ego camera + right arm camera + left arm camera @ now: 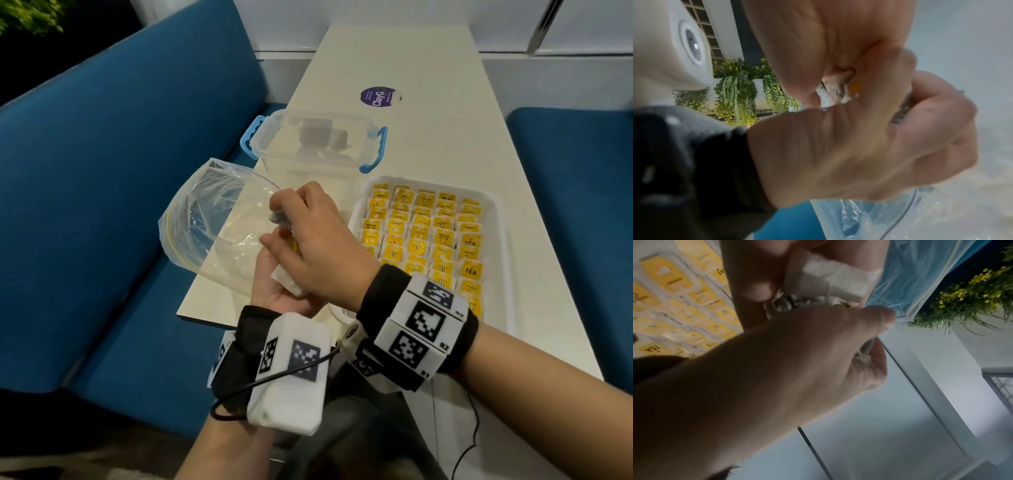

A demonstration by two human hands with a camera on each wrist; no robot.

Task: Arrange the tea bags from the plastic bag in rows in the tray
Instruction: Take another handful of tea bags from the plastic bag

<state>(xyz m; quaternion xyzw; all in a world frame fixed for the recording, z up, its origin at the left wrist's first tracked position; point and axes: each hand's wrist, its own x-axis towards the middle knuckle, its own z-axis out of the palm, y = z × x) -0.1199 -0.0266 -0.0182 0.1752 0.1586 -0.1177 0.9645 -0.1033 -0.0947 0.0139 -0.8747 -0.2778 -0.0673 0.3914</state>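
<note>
head view: both hands' fingers curled, pinching tea bags [286,286] between left hand [274,274] and right hand [318,240]

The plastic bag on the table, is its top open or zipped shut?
Open. The plastic bag lies on its side with its mouth gaping wide toward the hands, and its yellow zip strip is parted.

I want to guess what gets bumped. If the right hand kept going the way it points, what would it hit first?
Probably the plastic bag. The right hand, pinching tea bags with the left hand, points toward its open mouth; depth is unclear.
</note>
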